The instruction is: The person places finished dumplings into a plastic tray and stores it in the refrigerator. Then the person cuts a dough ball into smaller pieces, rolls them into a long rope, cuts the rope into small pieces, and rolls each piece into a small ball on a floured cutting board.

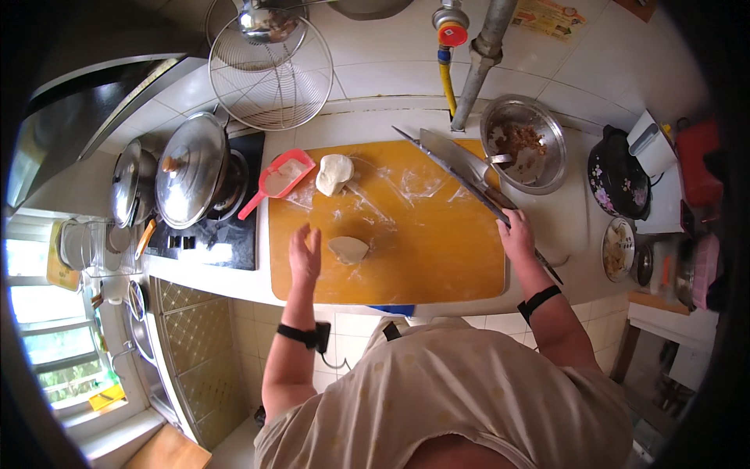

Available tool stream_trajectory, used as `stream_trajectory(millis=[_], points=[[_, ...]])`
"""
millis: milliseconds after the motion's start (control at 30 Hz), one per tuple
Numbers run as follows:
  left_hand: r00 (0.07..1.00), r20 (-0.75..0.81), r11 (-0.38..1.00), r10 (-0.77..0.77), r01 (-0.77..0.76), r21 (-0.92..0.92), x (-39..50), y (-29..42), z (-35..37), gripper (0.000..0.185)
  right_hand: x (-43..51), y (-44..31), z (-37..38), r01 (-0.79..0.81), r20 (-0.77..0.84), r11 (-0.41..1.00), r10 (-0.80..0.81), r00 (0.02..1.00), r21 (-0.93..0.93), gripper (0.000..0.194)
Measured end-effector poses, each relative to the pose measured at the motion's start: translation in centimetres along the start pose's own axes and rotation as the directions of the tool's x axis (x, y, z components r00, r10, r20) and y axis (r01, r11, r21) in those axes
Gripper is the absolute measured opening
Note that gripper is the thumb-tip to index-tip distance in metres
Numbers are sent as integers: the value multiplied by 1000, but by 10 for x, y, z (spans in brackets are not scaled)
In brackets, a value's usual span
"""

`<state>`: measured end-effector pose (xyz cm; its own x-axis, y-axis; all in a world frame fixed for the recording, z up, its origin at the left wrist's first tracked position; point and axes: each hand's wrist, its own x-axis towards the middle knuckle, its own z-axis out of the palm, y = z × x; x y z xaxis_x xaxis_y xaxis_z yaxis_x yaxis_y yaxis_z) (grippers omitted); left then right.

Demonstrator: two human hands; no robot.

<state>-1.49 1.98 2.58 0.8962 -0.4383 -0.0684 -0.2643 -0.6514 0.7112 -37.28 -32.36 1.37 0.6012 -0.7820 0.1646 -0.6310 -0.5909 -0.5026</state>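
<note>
My left hand [305, 253] is raised over the left part of a floured yellow board [433, 252], fingers apart, nothing in it. Just right of it lies a small flat piece of dough [348, 250]. A larger lump of dough [334, 174] rests farther back, beside a red scoop [282, 177] with flour in it. My right hand [517, 234] is closed around a long, dark, tapered rod [463, 179] that slants across the board's right side. A wide-bladed knife [451, 151] lies just behind the rod, its handle partly hidden.
A steel bowl of brown filling [556, 176] with a spoon stands at the back right. Farther right are a black flowered pot [612, 176] and a patterned bowl [618, 272]. Lidded pans [193, 187] stand on the black stove [234, 252] at left. A gas pipe [483, 61] rises behind the board.
</note>
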Motion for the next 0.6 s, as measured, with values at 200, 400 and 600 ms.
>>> stream_trajectory(millis=[200, 400, 600], points=[[936, 22, 871, 351, -335, 359, -58, 14, 38, 85, 4, -8, 7, 19, 15, 999, -19, 1000, -35, 32], [951, 140, 949, 276, -292, 117, -27, 53, 46, 70, -2, -33, 1, 5, -53, 1000, -6, 999, -4, 33], [840, 287, 785, 460, -536, 311, 6, 59, 106, 65, -33, -67, -3, 212, -28, 976, -211, 977, 45, 29]])
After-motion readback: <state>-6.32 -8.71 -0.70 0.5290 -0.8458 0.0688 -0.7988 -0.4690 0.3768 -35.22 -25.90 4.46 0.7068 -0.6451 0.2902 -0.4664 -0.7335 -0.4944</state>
